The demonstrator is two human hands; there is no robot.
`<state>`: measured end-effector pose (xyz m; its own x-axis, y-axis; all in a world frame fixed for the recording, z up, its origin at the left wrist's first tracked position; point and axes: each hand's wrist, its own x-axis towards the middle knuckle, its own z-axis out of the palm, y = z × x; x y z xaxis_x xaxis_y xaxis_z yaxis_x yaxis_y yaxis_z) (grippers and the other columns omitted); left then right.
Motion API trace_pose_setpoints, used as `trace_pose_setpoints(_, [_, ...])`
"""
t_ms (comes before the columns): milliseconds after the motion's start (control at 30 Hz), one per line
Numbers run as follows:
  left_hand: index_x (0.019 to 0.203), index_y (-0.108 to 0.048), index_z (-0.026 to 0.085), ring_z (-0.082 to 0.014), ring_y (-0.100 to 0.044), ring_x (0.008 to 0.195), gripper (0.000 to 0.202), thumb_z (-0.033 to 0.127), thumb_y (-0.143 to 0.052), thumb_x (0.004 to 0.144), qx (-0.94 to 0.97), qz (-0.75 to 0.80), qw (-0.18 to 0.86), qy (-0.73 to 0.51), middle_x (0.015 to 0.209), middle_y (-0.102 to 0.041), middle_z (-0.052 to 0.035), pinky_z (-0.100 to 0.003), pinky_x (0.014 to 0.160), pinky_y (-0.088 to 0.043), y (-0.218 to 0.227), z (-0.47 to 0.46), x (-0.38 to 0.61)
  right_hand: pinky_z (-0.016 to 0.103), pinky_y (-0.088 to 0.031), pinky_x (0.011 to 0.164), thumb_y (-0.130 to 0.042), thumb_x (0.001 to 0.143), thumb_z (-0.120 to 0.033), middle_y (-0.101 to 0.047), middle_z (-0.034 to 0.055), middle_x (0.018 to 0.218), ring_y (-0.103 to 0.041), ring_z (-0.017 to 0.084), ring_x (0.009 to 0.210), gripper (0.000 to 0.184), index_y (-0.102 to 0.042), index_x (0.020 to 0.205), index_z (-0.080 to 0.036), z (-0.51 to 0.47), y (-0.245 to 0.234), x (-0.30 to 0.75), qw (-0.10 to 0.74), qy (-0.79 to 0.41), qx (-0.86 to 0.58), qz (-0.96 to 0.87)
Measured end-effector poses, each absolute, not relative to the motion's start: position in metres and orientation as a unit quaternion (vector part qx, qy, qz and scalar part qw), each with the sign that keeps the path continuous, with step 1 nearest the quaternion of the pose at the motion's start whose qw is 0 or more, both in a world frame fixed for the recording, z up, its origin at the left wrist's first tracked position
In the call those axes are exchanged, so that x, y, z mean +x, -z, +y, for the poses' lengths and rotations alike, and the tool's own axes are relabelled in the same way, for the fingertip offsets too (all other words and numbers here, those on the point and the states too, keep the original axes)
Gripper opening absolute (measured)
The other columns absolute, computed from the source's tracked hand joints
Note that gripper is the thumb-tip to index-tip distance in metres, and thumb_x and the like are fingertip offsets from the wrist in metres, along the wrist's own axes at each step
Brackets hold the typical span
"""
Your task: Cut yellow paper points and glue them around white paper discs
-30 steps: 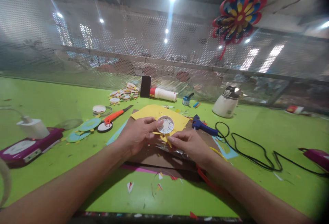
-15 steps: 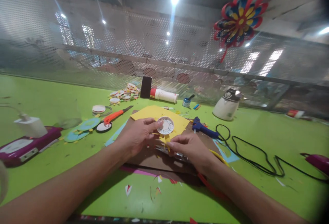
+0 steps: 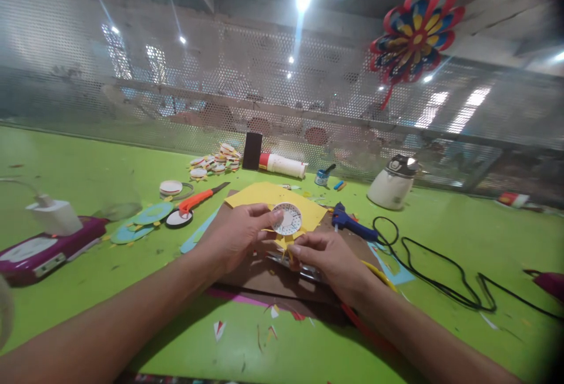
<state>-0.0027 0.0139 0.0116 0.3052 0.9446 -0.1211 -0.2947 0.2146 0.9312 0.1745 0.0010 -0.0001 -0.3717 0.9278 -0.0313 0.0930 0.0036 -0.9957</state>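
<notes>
My left hand (image 3: 235,236) is closed on a small white paper disc (image 3: 287,219) with a dotted pattern and yellow tabs along its lower edge. Thumb and fingers pinch it at its left side. Just below the disc, my right hand (image 3: 324,255) is closed on a yellow paper tab (image 3: 285,244). A shiny metal tool (image 3: 312,272) shows beneath the right hand, mostly covered; I cannot tell whether the hand grips it. Yellow and red parts stick out past the right wrist. Under both hands lie a yellow sheet (image 3: 264,194) and a brown board (image 3: 259,275).
Right of the board lies a blue glue gun (image 3: 355,223) with its black cable. An orange-handled cutter (image 3: 196,201), blue paper rings (image 3: 152,214) and a purple power strip (image 3: 57,249) are on the left. A phone (image 3: 252,151), small discs (image 3: 215,161) and a kettle (image 3: 392,184) stand behind.
The whole view has shifted slightly to the right. Both hands keep the same hold on the disc and its tab, with hardly any other movement.
</notes>
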Motion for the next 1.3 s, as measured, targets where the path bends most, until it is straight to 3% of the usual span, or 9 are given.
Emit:
trace_pose_setpoints(400, [0.097,-0.066,0.015,-0.017,-0.064,0.069,0.034,0.037,-0.073,0.073,0.485,0.353,0.659,-0.454,0.087,-0.069,-0.011,-0.024,0.054,-0.047,-0.0068,0.0154,-0.0048,0.028,-0.041,0.067,-0.071,0.07,-0.04,-0.061,0.0006,0.062,-0.051,0.013,0.062,0.027,-0.066,0.059,-0.016,0.0003,-0.0026,0.1777,0.375,-0.524,-0.415,-0.643])
trace_pose_setpoints(800, [0.099,-0.068,0.017,-0.0189,-0.066,0.072,0.034,0.035,-0.075,0.071,0.47,0.357,0.659,-0.467,0.093,-0.069,-0.0118,-0.026,0.055,-0.049,-0.0087,0.0148,-0.0047,0.028,-0.043,0.065,-0.075,0.063,-0.048,-0.063,0.0009,0.06,-0.052,0.013,0.06,0.032,-0.067,0.06,-0.017,-0.0031,-0.0042,0.1753,0.351,-0.546,-0.43,-0.628])
trace_pose_setpoints(1033, [0.101,-0.066,0.017,-0.0183,-0.064,0.066,0.037,0.036,-0.075,0.071,0.47,0.371,0.665,-0.446,0.086,-0.07,-0.0118,-0.026,0.052,-0.048,-0.0078,0.0131,-0.0029,0.029,-0.042,0.066,-0.072,0.066,-0.046,-0.061,0.0008,0.06,-0.051,0.013,0.06,0.032,-0.067,0.058,-0.016,-0.0001,-0.0036,0.1771,0.38,-0.518,-0.416,-0.644])
trace_pose_setpoints(1300, [0.087,-0.065,0.014,-0.019,-0.066,0.069,0.029,0.036,-0.076,0.07,0.467,0.379,0.649,-0.465,0.087,-0.069,-0.0117,-0.024,0.05,-0.049,-0.0122,0.0148,-0.0034,0.028,-0.043,0.062,-0.073,0.066,-0.05,-0.062,0.0007,0.058,-0.051,0.012,0.058,0.035,-0.067,0.058,-0.016,-0.0023,-0.0063,0.1757,0.361,-0.534,-0.419,-0.64])
